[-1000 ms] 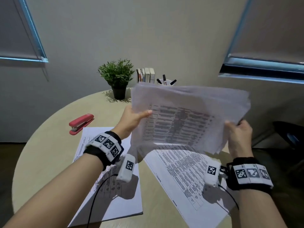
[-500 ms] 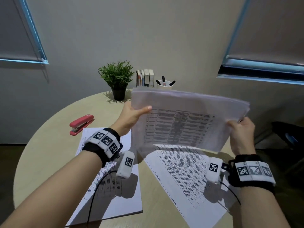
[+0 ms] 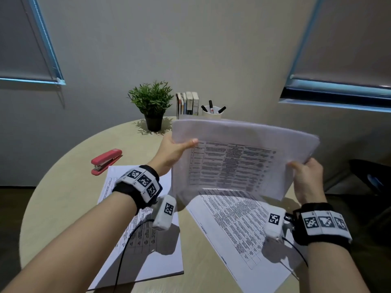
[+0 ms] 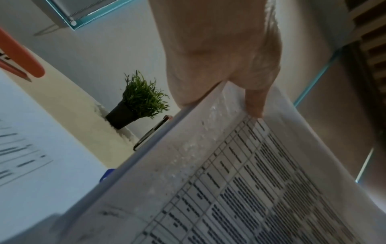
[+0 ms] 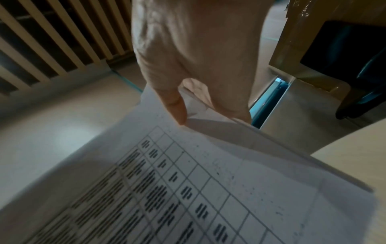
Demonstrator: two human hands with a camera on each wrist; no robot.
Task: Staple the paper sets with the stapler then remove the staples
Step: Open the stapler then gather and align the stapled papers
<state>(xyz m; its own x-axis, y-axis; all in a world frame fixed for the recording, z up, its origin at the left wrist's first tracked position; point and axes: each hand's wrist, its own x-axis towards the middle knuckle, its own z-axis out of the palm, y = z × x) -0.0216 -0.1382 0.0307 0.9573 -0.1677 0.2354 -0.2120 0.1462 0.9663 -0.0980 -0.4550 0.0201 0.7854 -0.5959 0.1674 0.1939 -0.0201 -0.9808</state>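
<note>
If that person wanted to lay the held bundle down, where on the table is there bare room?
Bare tabletop lies left of the stapler and the left paper set. A narrower strip runs between that set and the right paper set. The far edge is crowded by plant, books and pen cup.

Left hand (image 3: 172, 152) and right hand (image 3: 307, 176) pinch opposite edges of a paper stack (image 3: 243, 159) held above the round table (image 3: 63, 187).
</note>
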